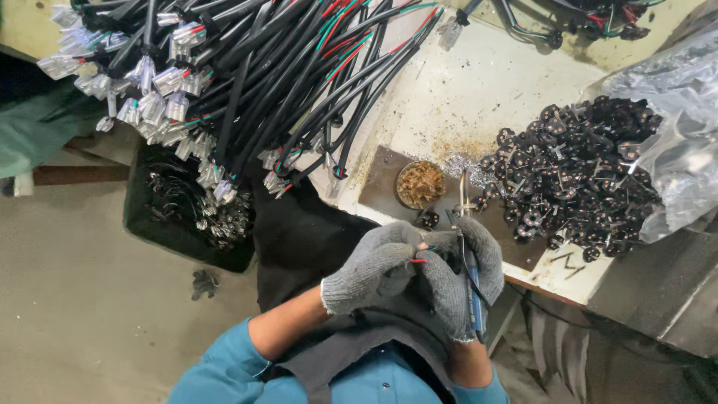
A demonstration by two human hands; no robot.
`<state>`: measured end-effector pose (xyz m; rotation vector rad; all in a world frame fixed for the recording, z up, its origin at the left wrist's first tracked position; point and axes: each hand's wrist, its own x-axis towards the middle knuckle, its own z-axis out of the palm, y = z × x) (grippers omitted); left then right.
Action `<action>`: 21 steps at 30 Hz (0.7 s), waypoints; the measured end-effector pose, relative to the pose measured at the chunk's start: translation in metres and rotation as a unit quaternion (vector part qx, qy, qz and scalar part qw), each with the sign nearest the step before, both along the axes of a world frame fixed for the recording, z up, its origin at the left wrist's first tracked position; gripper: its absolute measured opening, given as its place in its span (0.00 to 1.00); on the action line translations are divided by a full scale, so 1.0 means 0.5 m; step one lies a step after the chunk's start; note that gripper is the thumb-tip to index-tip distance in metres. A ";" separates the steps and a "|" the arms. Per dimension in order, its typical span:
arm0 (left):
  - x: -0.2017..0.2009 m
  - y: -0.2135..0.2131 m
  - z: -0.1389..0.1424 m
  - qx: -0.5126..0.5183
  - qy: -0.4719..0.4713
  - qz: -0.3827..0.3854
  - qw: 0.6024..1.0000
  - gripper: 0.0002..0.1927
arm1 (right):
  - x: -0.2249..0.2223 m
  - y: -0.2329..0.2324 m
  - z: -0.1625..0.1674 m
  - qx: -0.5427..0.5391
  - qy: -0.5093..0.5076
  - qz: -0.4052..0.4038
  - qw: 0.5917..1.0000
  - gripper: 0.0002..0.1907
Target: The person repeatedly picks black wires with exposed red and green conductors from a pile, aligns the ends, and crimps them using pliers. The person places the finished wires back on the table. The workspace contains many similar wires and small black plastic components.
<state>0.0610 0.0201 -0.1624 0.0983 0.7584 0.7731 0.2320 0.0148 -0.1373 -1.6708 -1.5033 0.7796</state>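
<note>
My left hand (374,265), in a grey knit glove, pinches a cable end whose red and green wire tips (420,256) stick out toward my right hand. My right hand (467,273), also gloved, grips a blue-handled soldering iron (474,288) with its metal tip (464,191) pointing up toward the bench. Both hands meet just below the bench edge, over a dark apron. A small black plug insert (428,219) lies just above my fingers.
A big bundle of black cables (247,82) with clear connectors hangs over the bench's left side. A heap of black plug inserts (576,176) spills from a plastic bag (684,135). A round tin of brown residue (420,184) sits on the bench. A dark bin (183,213) stands below.
</note>
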 end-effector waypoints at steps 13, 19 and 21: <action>0.011 -0.048 -0.022 0.208 0.162 0.102 0.959 0.11 | -0.012 -0.030 -0.001 0.073 0.043 0.002 0.996 0.34; -0.044 -0.011 0.005 0.404 0.146 -0.002 0.903 0.16 | -0.027 -0.021 0.010 -0.062 0.243 -0.059 0.966 0.35; -0.046 -0.003 0.023 0.405 0.227 -0.023 0.885 0.12 | -0.032 -0.019 0.013 -0.031 0.196 -0.044 0.979 0.35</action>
